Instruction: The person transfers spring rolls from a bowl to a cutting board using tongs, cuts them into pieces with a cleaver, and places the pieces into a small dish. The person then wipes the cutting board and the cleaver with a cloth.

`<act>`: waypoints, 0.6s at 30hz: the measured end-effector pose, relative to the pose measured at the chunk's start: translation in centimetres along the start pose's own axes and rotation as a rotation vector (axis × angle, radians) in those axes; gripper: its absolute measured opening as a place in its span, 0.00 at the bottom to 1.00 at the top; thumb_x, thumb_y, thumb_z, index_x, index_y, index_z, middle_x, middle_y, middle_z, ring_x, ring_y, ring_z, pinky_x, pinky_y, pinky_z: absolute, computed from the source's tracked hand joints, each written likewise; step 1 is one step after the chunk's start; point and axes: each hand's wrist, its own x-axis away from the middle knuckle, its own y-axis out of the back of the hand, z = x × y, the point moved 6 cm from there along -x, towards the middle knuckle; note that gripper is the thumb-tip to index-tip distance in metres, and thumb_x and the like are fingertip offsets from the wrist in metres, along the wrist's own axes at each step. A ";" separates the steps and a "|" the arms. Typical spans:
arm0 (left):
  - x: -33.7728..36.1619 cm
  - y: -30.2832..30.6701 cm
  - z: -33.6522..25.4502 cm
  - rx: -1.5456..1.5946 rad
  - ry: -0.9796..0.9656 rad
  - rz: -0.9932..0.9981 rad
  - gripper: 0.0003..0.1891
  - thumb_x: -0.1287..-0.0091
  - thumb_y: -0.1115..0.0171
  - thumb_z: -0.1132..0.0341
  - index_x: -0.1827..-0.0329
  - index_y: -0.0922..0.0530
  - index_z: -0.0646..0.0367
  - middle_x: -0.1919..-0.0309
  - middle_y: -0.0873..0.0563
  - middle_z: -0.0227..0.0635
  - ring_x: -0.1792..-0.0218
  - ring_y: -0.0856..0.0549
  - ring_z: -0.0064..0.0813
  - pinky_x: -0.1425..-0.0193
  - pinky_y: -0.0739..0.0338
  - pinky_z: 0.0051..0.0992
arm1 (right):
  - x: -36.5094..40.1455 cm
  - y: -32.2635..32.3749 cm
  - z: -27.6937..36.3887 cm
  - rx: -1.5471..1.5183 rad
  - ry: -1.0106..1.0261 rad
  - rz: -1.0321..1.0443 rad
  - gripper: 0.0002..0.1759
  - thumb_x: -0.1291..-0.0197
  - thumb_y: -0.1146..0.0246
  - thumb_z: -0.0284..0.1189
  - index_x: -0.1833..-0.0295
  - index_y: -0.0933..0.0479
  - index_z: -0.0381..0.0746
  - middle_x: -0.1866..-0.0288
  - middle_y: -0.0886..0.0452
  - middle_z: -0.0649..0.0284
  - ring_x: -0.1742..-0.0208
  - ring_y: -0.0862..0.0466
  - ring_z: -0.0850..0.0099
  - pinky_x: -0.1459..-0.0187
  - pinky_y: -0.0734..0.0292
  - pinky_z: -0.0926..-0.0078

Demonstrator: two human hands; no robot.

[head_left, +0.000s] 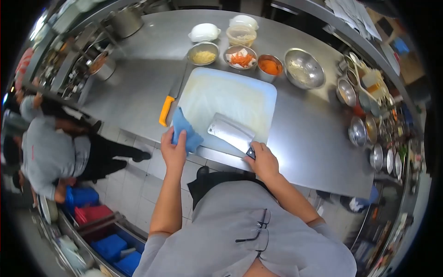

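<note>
My left hand (174,147) is closed on a blue cloth (185,130) at the lower left corner of a white cutting board (230,90). In my right hand (263,160) is the black handle of a cleaver (230,132), whose broad blade lies over the lower part of the board. A knife with a yellow handle (166,110) rests on the steel counter just left of the board, its blade pointing away from me.
Behind the board stand bowls of yellow pieces (204,56), orange and white pieces (240,57), orange food (270,66), and a larger steel bowl (304,69). A pot (102,65) is at the left. A person (55,152) bends over at the far left.
</note>
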 end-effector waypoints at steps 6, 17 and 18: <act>-7.3 -7.6 0.9 -0.464 -0.592 0.289 0.22 0.36 0.21 0.54 0.41 0.09 0.52 0.37 0.17 0.48 0.29 0.25 0.52 0.27 0.33 0.57 | -1.7 -5.7 3.7 0.043 -0.052 -0.297 0.25 0.35 0.23 0.39 0.39 0.21 0.40 0.42 0.20 0.53 0.42 0.17 0.49 0.43 0.15 0.54; -5.2 -14.9 -2.3 -0.219 -1.038 0.829 0.16 0.34 0.22 0.58 0.43 0.09 0.43 0.35 0.15 0.42 0.35 0.16 0.49 0.36 0.19 0.51 | 0.1 -7.6 5.8 0.157 -0.270 -0.366 0.31 0.33 0.24 0.41 0.29 0.21 0.41 0.45 0.19 0.54 0.43 0.20 0.49 0.39 0.20 0.54; -5.3 -15.0 -2.6 -0.212 -1.055 0.833 0.16 0.34 0.22 0.58 0.43 0.09 0.43 0.35 0.15 0.42 0.35 0.16 0.49 0.36 0.19 0.51 | 0.2 -8.0 5.8 0.174 -0.270 -0.367 0.32 0.34 0.24 0.42 0.28 0.21 0.42 0.46 0.19 0.55 0.43 0.20 0.51 0.41 0.19 0.55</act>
